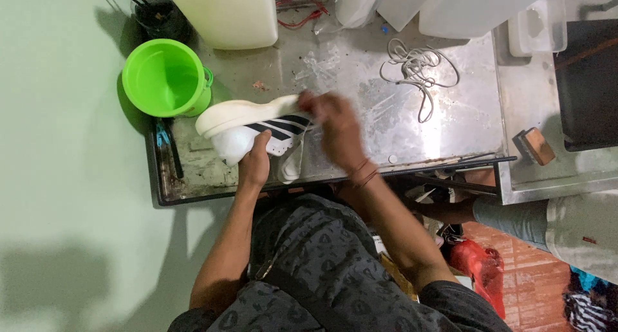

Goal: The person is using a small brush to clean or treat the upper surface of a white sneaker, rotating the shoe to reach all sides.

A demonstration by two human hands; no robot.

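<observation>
Nearest the body, the left hand (pixel 255 165) is closed around the toe end of a white sneaker (pixel 254 127) with dark stripes, holding it on its side just above the wet metal tabletop (pixel 360 81). The right hand (pixel 336 129), blurred, rests on the shoe's heel end; whether its fingers grip cannot be told. Farther off sit a green bucket (pixel 166 78) and loose white laces (pixel 417 68).

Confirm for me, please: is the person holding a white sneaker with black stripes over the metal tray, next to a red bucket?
Not quite: the bucket is green, not red, as the head view shows. The rest holds: both hands hold the white sneaker with black stripes over the metal tray.
</observation>
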